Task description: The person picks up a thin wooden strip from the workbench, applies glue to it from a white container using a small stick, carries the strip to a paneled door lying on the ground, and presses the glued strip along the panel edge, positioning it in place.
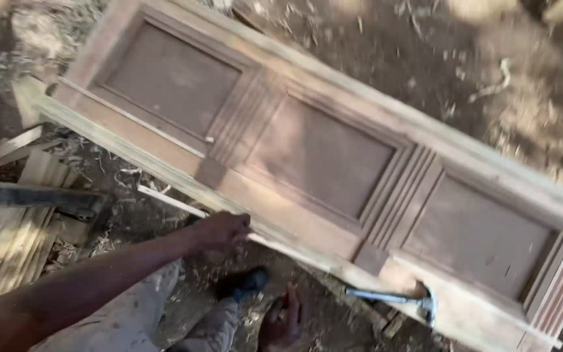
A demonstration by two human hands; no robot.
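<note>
A long wooden door with three recessed panels lies tilted across the view, its near edge facing me. My left hand reaches from the lower left and grips a thin pale wooden strip that runs along that near edge. My right hand hangs low near the bottom, blurred, fingers apart and holding nothing. A claw hammer with a metal handle rests against the door's near edge, a short way to the right of my right hand.
Wood shavings and dirt cover the ground beyond the door. Pale planks and a dark metal bar lie at the left. My foot in a dark shoe stands below the door's edge.
</note>
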